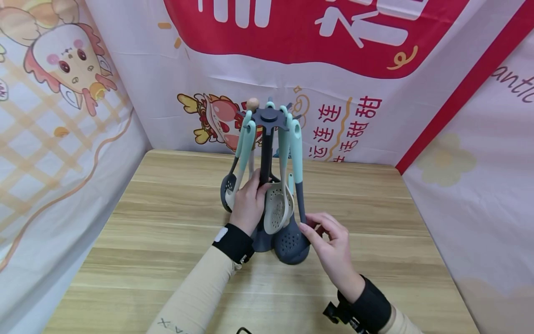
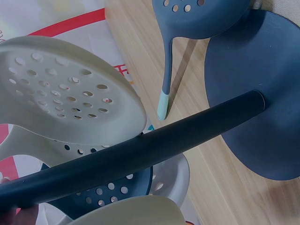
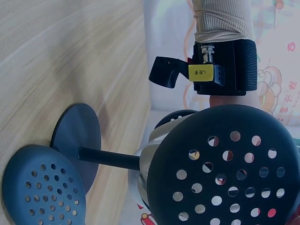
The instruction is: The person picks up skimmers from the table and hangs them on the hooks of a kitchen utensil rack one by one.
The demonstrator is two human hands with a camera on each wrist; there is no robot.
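Observation:
My left hand (image 1: pixel 248 204) grips the dark pole (image 1: pixel 266 153) of a utensil stand partway up. Mint-handled utensils hang from its top hooks, among them a beige slotted spoon (image 1: pixel 274 211). At the stand's right, my right hand (image 1: pixel 333 243) pinches a dark skimmer (image 1: pixel 300 199) low on its shaft, thumb and fingertips together. The skimmer's mint handle reaches up to the hooks, and its holed head fills much of the right wrist view. A second dark skimmer (image 2: pixel 211 21) lies beside the round base (image 2: pixel 262 150), mint handle pointing to the back.
The wooden table (image 1: pixel 167 278) ends at a printed cloth backdrop (image 1: pixel 267 74). Cloth also hangs along the left and right sides. On the stand's left side hangs a dark slotted utensil (image 1: pixel 228 185), with a round wooden knob (image 1: pixel 252 104) above.

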